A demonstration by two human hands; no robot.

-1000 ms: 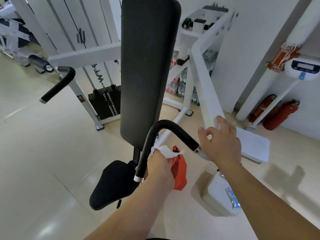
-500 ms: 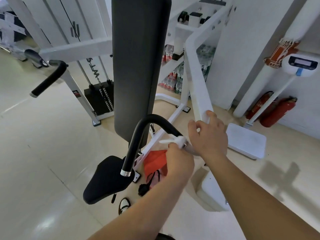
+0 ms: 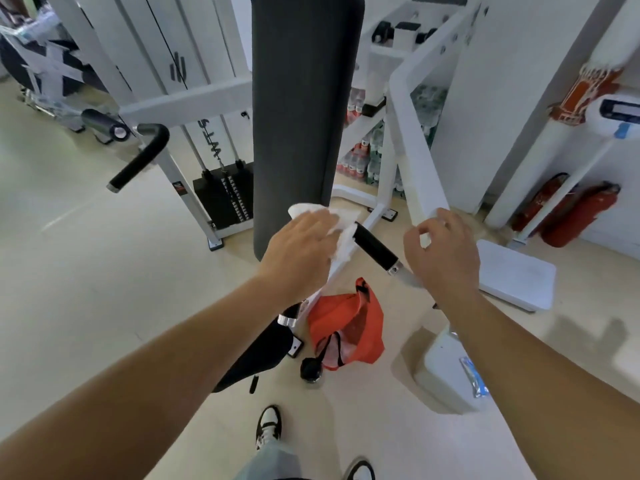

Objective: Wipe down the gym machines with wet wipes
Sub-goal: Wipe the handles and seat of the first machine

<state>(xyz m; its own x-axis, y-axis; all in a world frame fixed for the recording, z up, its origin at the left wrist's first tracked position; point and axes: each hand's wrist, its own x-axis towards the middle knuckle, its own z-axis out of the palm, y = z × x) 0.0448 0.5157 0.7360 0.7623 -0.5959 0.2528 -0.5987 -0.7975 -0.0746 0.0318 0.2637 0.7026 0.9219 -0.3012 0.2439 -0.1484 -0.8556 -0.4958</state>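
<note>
The machine's curved black handle [image 3: 375, 251] crosses the middle of the head view. My left hand [image 3: 301, 247] grips a white wet wipe [image 3: 341, 226] wrapped over the top bend of that handle, hiding the bend. My right hand [image 3: 443, 251] curls around the end of the white frame arm [image 3: 419, 168], just right of the handle's chrome collar. The tall dark back pad [image 3: 304, 98] stands right behind my left hand. Part of the black seat [image 3: 256, 355] shows below my left forearm.
An orange bag [image 3: 349, 327] and a black cap lie on the floor under the handle. A white scale platform [image 3: 516, 275] sits to the right, two red extinguishers [image 3: 575, 213] by the wall. The weight stack [image 3: 225, 199] and second handle [image 3: 138, 161] are left. My shoes are below.
My left hand slid the wipe from the handle's lower end up along the grip to its top bend. My right hand stayed on the white arm. The camera tilted downward.
</note>
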